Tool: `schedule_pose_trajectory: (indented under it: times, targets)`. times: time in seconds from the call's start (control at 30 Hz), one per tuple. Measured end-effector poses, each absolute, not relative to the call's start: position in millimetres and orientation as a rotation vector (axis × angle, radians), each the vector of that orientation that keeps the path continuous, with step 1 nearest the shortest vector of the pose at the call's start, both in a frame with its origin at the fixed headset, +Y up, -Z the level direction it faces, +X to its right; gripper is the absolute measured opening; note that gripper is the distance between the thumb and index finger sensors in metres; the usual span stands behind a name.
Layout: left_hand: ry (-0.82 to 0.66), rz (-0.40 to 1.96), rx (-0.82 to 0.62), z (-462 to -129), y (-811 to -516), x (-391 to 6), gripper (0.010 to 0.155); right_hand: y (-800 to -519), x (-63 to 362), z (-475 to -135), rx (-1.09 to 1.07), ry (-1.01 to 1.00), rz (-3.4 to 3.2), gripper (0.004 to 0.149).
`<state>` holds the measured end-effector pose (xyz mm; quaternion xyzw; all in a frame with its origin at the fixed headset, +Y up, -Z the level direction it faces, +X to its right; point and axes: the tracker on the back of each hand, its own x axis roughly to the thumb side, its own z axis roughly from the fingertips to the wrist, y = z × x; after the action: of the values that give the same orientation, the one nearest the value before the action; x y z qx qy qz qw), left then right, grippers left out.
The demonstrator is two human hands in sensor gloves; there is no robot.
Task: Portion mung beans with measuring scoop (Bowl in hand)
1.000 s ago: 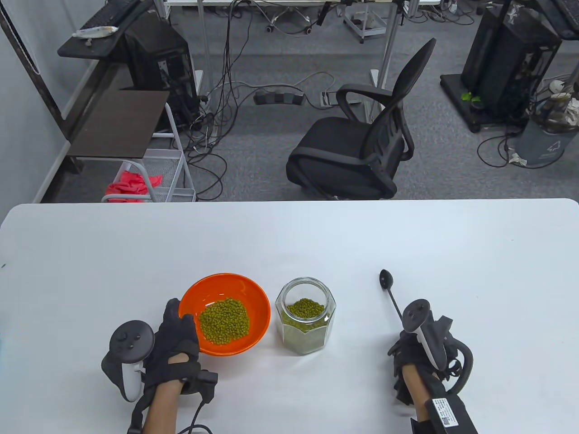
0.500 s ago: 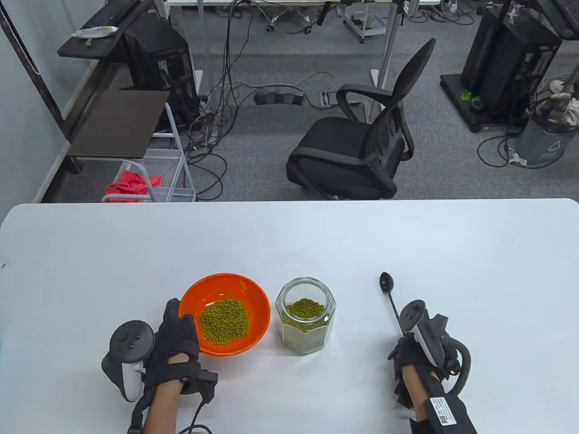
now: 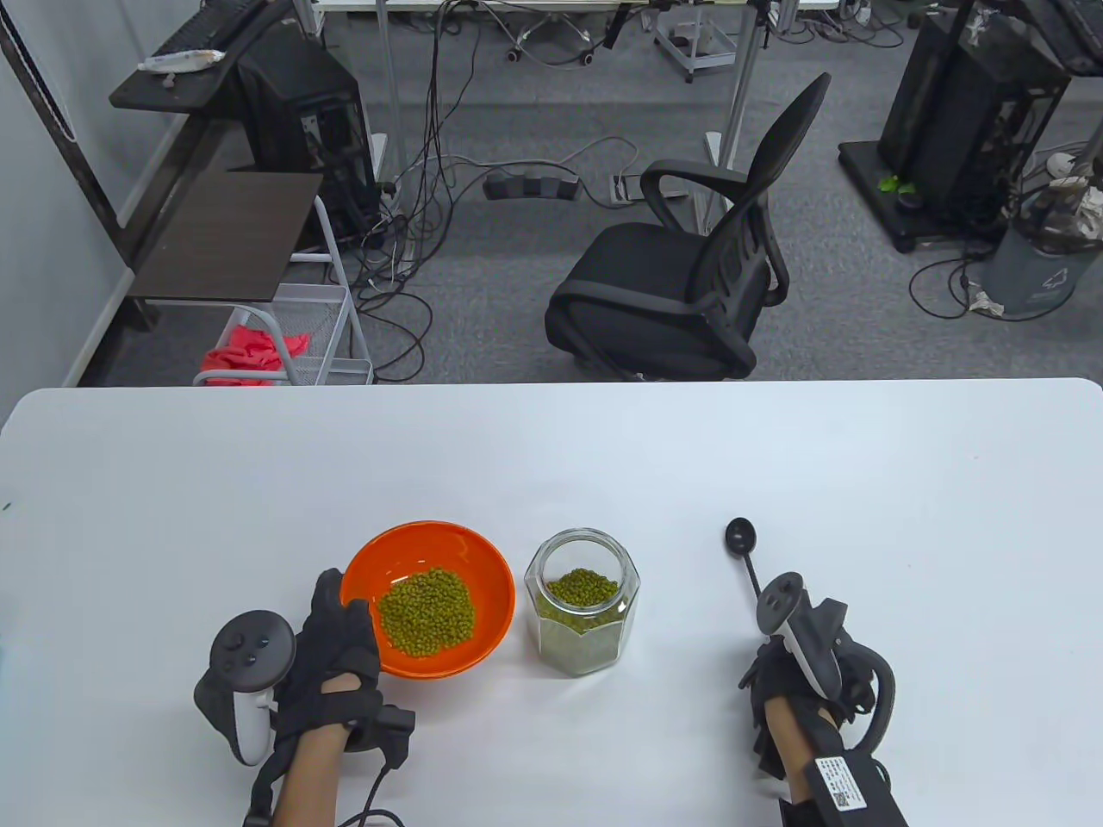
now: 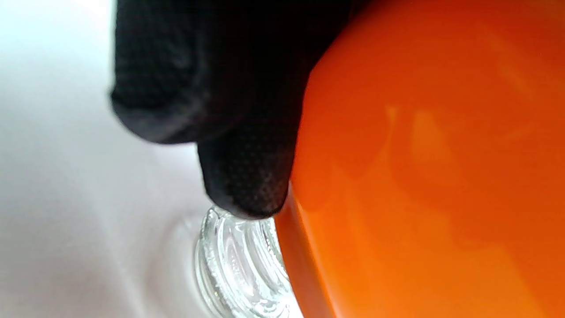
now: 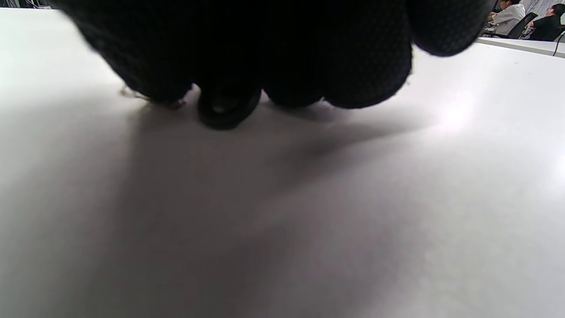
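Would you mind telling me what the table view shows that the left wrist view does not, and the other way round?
Only the table view shows the mung beans heaped in the orange bowl, more beans inside the jar, the black scoop and the right hand at its handle. Only the left wrist view shows the bowl's glossy underside with a gloved fingertip against it, and the ridged thread of the glass jar. Both show the left hand holding the bowl, the jar beside it, and the white table.

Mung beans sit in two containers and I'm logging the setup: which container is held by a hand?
The orange bowl: the left hand grips its near-left rim. The glass jar stands untouched beside it.
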<state>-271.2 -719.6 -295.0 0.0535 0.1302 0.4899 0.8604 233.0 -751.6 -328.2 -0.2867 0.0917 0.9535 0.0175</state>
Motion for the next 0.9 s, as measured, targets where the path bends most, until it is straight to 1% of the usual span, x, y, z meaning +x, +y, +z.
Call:
schedule_pose_trajectory:
  times: [0.4,0.7,0.83,0.9]
  targets:
    - [0.274,1.029,0.112,-295,-720,-271,0.063,-751,232,-328,-0.901,0.277,2.990,0.045]
    - [0.274,1.029,0.113,-295,-720,-271,0.063,-750,230,-327,-0.900,0.299,3.001,0.052]
    - [0.275,1.030,0.113,-295,-720,-271,0.063,-739,226,-323,-0.847,0.232,2.973,0.062]
    - [0.280,1.032,0.113,-295,-720,-272,0.063,-732,222,-320,-0.797,0.154,2.959,0.064]
